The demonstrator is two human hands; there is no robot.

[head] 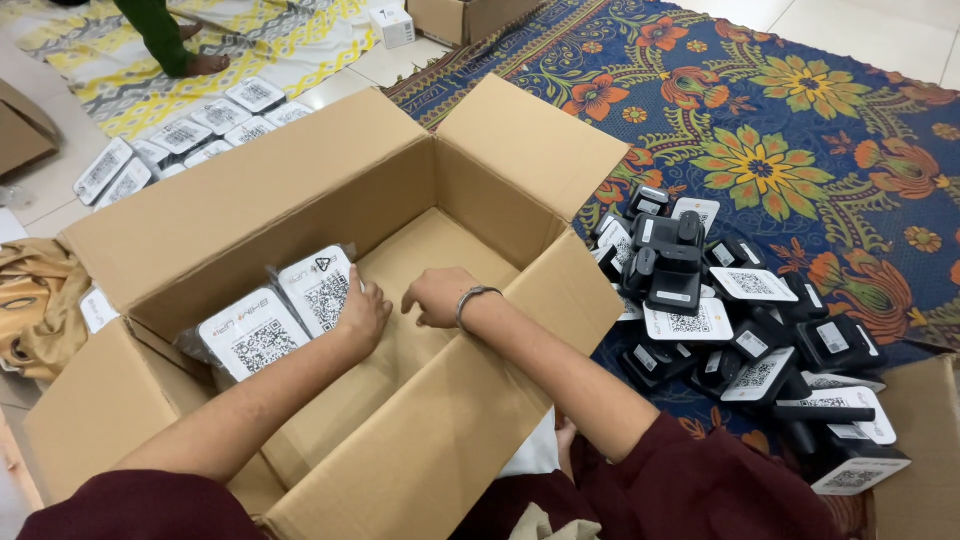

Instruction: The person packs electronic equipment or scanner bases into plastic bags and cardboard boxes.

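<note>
Far left, a crumpled tan cloth point(30, 300) lies on the floor beside the big cardboard box point(330, 190), and above it a row of flat white packets point(180, 135) sits on the tiles by a yellow patterned mat point(270, 40), where another person's foot point(205, 65) stands. Now into the box: two white-faced packs point(285, 310) in clear wrap stand on edge against the left inner wall, tilted a little, side by side and touching. The left hand point(362, 315) is right there, palm and fingers pressed flat against the nearer pack's side, steadying it rather than clenching it — a loose, open contact, no closed grasp. Just to the right, the right hand point(436, 297), with a metal bangle point(474, 297) at the wrist, hovers low over the bare bottom of the box, fingers curled under; whether it grips anything I cannot tell, since the fingertips are hidden. Both forearms reach in over the near flap. Moving right, past the box's right wall, a heap of black devices with white labels point(720, 310) is piled on the blue floral rug point(800, 130), well apart from the hands, and at the far right edge another brown carton point(925, 440) shows.
</note>
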